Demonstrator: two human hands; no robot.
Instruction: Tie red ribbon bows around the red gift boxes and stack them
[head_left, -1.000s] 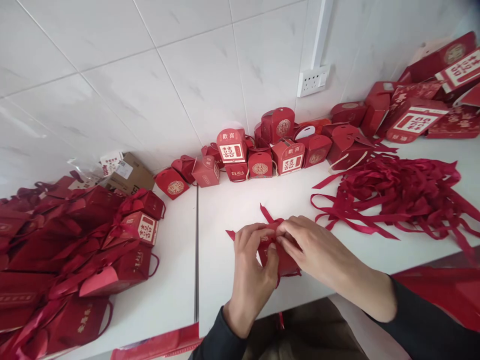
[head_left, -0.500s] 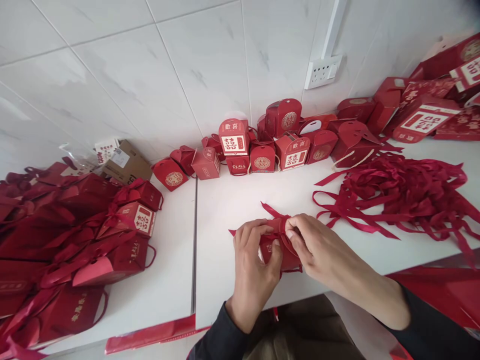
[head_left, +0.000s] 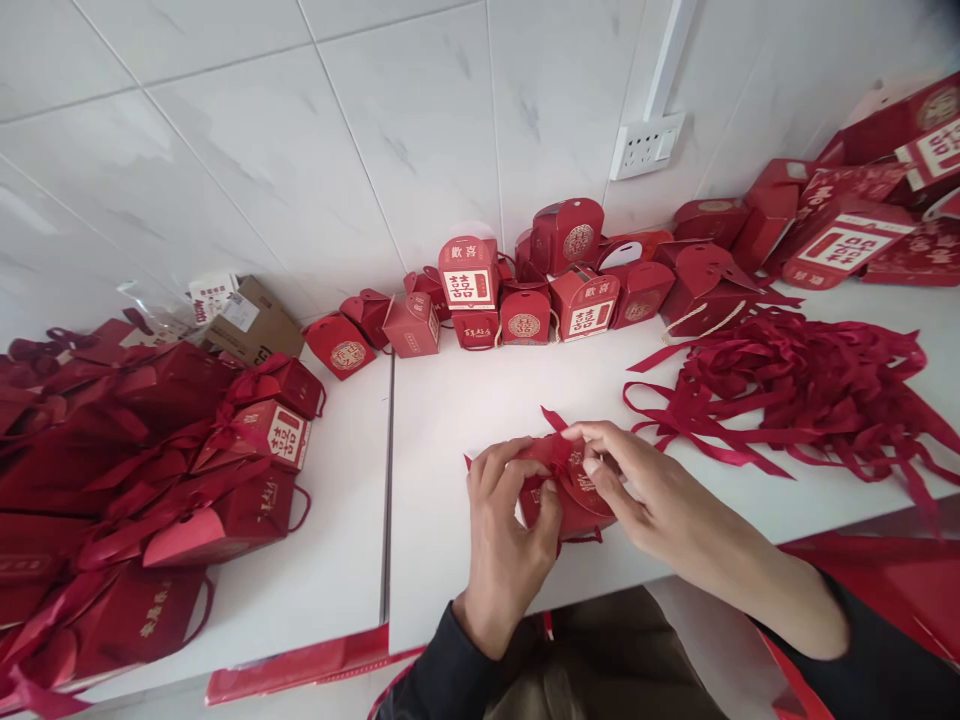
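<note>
A small red gift box [head_left: 577,510] sits near the front edge of the white table, between my two hands. Red ribbon [head_left: 555,418] crosses its top, with loose ends sticking out behind and at the left. My left hand [head_left: 506,515] grips the box's left side and the ribbon, thumb and fingers curled at the top. At the right, my right hand [head_left: 622,480] has its thumb and forefinger apart beside the ribbon and the box's rounded flap; nothing shows between them.
Loose red ribbons [head_left: 802,390] are heaped at the right. Red boxes [head_left: 589,305] line the tiled wall. Ribboned boxes [head_left: 240,510] crowd the left, near a brown carton [head_left: 251,320]. A socket [head_left: 645,147] is on the wall.
My right hand has shifted slightly right and its pinch on the ribbon has opened, uncovering more of the box's top. My left hand stays nearly in place.
</note>
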